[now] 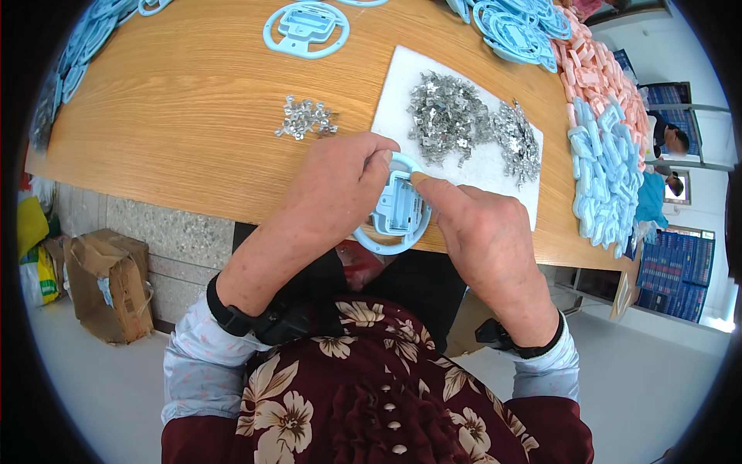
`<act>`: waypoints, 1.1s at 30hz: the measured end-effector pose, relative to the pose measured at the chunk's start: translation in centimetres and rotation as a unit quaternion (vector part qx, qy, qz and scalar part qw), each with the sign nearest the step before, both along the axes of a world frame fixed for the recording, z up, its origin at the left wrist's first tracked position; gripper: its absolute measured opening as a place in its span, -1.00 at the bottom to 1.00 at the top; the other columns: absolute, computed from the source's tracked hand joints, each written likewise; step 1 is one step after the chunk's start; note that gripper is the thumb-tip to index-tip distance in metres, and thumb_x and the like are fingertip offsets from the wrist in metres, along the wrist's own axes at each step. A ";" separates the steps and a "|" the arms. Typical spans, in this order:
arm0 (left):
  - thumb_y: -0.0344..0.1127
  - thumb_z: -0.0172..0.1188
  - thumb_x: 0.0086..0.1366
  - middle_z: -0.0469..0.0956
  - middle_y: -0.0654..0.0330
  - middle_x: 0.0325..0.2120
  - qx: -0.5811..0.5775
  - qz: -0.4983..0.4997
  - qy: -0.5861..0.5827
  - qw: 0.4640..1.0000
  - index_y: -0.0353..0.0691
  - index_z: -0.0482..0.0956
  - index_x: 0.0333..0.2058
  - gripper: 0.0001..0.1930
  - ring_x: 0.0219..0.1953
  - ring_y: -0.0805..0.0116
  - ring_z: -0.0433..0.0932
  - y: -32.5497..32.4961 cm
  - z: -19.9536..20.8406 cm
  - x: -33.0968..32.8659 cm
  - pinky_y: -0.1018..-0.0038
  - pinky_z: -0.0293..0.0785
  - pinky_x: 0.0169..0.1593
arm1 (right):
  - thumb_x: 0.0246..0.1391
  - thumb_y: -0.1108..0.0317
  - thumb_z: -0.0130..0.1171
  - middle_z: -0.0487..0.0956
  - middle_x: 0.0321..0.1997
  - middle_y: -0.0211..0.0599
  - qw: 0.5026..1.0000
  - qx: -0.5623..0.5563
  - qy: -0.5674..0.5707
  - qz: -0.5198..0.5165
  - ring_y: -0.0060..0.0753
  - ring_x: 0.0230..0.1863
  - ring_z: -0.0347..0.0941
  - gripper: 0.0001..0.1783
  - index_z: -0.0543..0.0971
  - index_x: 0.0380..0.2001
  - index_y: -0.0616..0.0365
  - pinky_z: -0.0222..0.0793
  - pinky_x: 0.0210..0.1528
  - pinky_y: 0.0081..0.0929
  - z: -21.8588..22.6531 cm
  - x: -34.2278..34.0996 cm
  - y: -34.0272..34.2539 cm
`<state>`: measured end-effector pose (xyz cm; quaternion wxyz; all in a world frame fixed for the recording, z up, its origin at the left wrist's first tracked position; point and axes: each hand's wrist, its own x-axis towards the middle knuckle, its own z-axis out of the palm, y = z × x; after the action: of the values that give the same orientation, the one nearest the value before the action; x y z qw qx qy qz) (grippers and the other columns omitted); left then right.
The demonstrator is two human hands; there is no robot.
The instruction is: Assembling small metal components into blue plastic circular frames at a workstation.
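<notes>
Both hands meet at a light-blue plastic steering-wheel-shaped part (399, 210), held tilted at the table's near edge. My left hand (340, 178) is closed on its upper left rim, with the thumb along the top. My right hand (485, 226) is closed at its upper right, the thumb tip pressing by the raised rectangular centre; whether a small piece sits under that tip is hidden. Beyond my left hand lies a small heap of shiny metal clips (306, 117). Larger piles of the same clips (447, 116) rest on a white foam sheet (393, 97).
Another blue wheel part (308, 23) lies farther back on the wooden table (178, 100). Stacks of blue parts (519, 31) stand at the far right and far left. Pink pieces (599, 73) and blue pieces (607, 170) are heaped at right. An open cardboard box (112, 286) stands on the floor at left.
</notes>
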<state>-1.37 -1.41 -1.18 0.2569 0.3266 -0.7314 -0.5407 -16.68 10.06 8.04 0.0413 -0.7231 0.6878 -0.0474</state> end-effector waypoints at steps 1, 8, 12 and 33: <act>-0.32 0.06 0.46 0.69 0.09 -0.40 -0.011 -0.004 0.000 1.000 -0.38 0.64 -0.08 -0.73 -0.36 0.39 0.62 0.0 0.0 0.1 0.41 0.52 -0.24 | -0.01 0.48 0.21 0.55 -0.54 -0.25 1.000 0.011 0.003 -0.006 -0.07 -0.47 0.59 -0.68 0.61 -0.12 0.03 0.46 -0.46 -0.16 0.2 0.1 -0.1; -0.32 0.07 0.46 0.69 0.07 -0.40 -0.035 -0.006 -0.018 0.999 -0.38 0.64 -0.07 -0.74 -0.36 0.36 0.63 0.0 0.1 -0.2 0.42 0.52 -0.25 | 0.05 0.41 0.19 0.57 -0.55 -0.12 0.991 0.103 0.077 0.043 0.03 -0.43 0.59 -0.86 0.58 -0.28 0.13 0.45 -0.41 -0.10 2.9 1.3 -2.5; -0.33 0.07 0.47 0.68 0.13 -0.41 -0.003 -0.003 -0.030 1.000 -0.39 0.63 -0.05 -0.73 -0.34 0.45 0.62 0.1 0.6 0.3 0.44 0.53 -0.23 | 0.06 0.41 0.18 0.57 -0.55 -0.11 0.991 0.086 0.071 0.080 0.05 -0.41 0.60 -0.92 0.53 -0.37 0.15 0.45 -0.41 -0.07 2.4 1.0 -2.8; -0.32 -0.02 0.49 0.60 0.13 -0.01 0.104 -0.158 0.031 0.981 -0.37 0.36 0.27 -0.55 -0.04 0.44 0.60 3.2 2.1 0.4 0.50 0.55 -0.01 | 0.38 0.24 0.15 0.54 -0.40 -0.64 0.632 0.036 -0.758 -0.155 -0.86 -0.44 0.30 -0.72 0.59 -0.06 0.26 0.23 -0.41 -0.73 -1.5 -3.6 4.6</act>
<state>-0.93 1.83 0.91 0.1555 0.2154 -0.7051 -0.6575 -20.29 14.70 6.49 0.5668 -0.3131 0.5170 -0.5598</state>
